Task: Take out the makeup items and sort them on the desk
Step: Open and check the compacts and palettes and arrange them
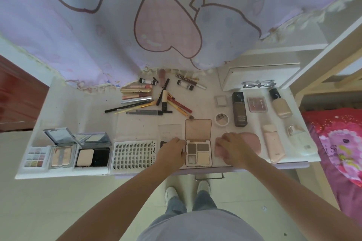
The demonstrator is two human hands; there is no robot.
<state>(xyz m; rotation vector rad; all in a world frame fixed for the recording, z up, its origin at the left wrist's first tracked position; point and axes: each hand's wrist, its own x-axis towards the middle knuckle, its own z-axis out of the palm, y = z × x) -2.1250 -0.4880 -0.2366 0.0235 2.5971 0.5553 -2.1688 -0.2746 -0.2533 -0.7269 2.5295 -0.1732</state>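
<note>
Makeup items are already spread over the counter [82, 103]; sorting looks nearly done. Open eyeshadow palette [198, 144] lies between the two hands, just beside both sets of fingers. Left hand [172, 151] is rested at its left edge, fingers loosely curled, grip cannot be told. Right hand [234, 147] is laid on the pink pouch [252, 141], fingers bent over it, apparently holding. Next, judged: the palette to be squared in its row, pouch checked for leftovers. Both forearms are extended forward, palms down.
</note>
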